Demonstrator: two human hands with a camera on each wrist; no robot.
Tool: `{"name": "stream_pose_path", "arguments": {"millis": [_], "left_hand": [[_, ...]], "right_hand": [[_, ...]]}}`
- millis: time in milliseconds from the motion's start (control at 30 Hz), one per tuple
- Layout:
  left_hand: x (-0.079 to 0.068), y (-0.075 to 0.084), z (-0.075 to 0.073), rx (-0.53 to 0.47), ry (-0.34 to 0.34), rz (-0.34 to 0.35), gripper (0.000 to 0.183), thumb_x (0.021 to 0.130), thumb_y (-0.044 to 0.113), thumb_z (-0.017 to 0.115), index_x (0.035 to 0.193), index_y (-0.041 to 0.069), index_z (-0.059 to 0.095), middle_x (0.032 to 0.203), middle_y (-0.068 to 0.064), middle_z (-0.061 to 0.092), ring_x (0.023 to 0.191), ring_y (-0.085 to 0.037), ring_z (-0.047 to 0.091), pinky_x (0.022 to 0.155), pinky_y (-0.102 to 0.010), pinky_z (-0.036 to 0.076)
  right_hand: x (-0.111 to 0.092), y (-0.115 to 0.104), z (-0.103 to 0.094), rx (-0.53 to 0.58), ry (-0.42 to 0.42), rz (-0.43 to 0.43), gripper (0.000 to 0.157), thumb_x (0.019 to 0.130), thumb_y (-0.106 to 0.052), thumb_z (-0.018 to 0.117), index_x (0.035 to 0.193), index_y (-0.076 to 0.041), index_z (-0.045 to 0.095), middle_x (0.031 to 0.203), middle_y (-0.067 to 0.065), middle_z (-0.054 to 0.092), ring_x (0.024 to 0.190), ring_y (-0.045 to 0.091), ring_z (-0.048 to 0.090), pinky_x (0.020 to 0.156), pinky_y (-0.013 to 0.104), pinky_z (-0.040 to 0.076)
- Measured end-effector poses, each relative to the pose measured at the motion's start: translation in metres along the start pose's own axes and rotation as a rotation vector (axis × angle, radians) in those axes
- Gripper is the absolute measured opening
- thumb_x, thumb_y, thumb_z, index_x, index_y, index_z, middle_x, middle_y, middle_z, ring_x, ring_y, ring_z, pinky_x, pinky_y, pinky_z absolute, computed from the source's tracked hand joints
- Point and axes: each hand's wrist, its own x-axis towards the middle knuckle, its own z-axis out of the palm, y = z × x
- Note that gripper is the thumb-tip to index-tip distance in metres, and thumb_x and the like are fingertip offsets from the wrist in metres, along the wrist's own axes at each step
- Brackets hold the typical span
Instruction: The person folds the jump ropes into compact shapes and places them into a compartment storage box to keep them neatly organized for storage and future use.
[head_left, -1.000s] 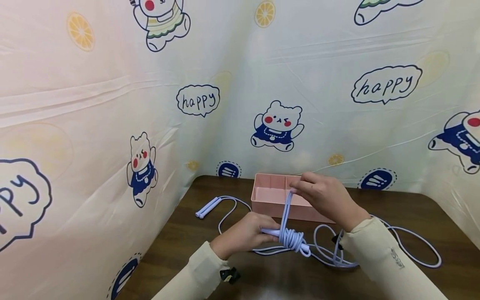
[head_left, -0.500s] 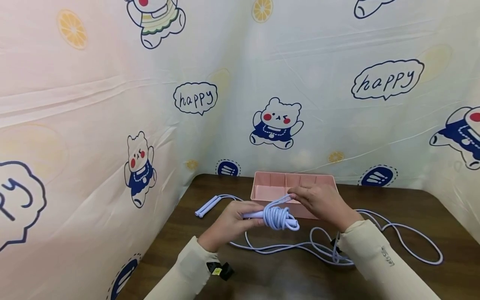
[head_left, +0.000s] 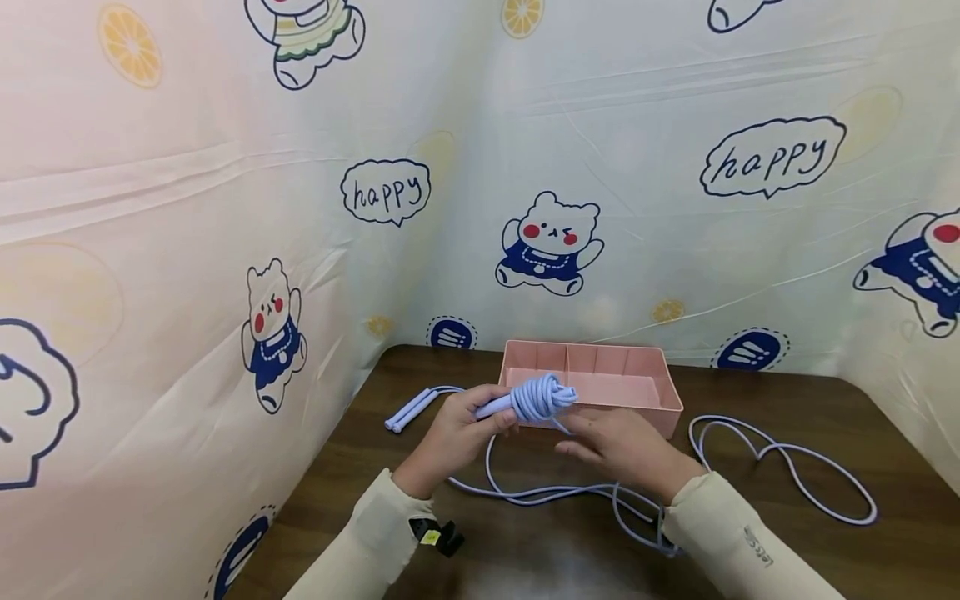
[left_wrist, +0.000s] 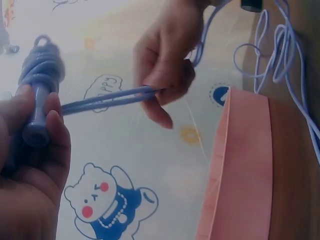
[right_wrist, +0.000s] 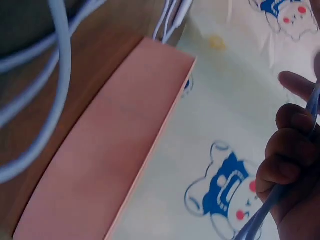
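Observation:
My left hand [head_left: 465, 429] grips the handles of a light blue jump rope [head_left: 542, 398], raised in front of the pink box. Several turns of cord are wound round the handles, and a small loop sticks out at the top in the left wrist view. From this coil a doubled cord [left_wrist: 110, 101] runs to my right hand [head_left: 626, 450]. In the right wrist view the fingers [right_wrist: 287, 142] of that hand curl round the cord, and more of it hangs out below the fist. My right hand is just right of the coil and lower.
The pink divided box [head_left: 630, 388] stands behind the hands. Two more blue handles [head_left: 411, 410] lie at the table's left. Loose cord [head_left: 840, 475] loops over the right side and in front of the box. A patterned curtain [head_left: 645, 167] surrounds the table [head_left: 525, 550].
The left hand has lifted the coil up and leftward and tilted it. The right hand has dropped from above the coil to below its right side, carrying the cord round.

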Motion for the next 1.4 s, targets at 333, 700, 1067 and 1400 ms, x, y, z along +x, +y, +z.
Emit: {"name": "stream_pose_path", "arguments": {"millis": [333,700,1067,1400], "left_hand": [[0.003,-0.007,-0.002,0.066,0.066,-0.036,0.021,0.098,0.016,0.058,0.118,0.007,0.056,0.091,-0.011,0.065,0.076,-0.03,0.064,0.068,-0.037,0.057],[0.005,-0.015,-0.002,-0.078,-0.032,-0.053,0.028,0.104,0.015,0.047,0.127,-0.001,0.043,0.101,-0.019,0.055,0.083,-0.029,0.056,0.071,-0.028,0.051],[0.006,-0.022,0.006,0.185,-0.017,-0.109,0.021,0.104,0.023,0.049,0.12,0.011,0.042,0.097,-0.008,0.058,0.08,-0.019,0.056,0.063,-0.031,0.05],[0.012,-0.019,0.005,0.326,0.132,-0.109,0.021,0.102,0.015,0.053,0.122,0.009,0.05,0.098,-0.008,0.064,0.076,-0.017,0.059,0.062,-0.03,0.052]], "right_hand": [[-0.002,-0.028,0.014,0.274,0.133,-0.088,0.009,0.099,-0.022,0.059,0.099,-0.016,0.066,0.088,-0.012,0.04,0.073,0.002,0.043,0.061,0.018,0.041],[-0.004,-0.034,0.019,0.223,0.306,-0.08,0.012,0.093,-0.008,0.066,0.101,-0.016,0.064,0.083,-0.015,0.047,0.07,0.001,0.045,0.06,0.02,0.043],[-0.005,-0.05,0.006,0.19,0.199,-0.111,0.01,0.096,-0.025,0.064,0.097,-0.015,0.062,0.079,-0.013,0.049,0.066,0.001,0.045,0.057,0.017,0.043],[-0.009,-0.056,-0.004,0.342,0.363,0.068,0.006,0.096,-0.018,0.064,0.092,-0.015,0.065,0.077,-0.016,0.049,0.068,0.003,0.048,0.058,0.023,0.043]]}}
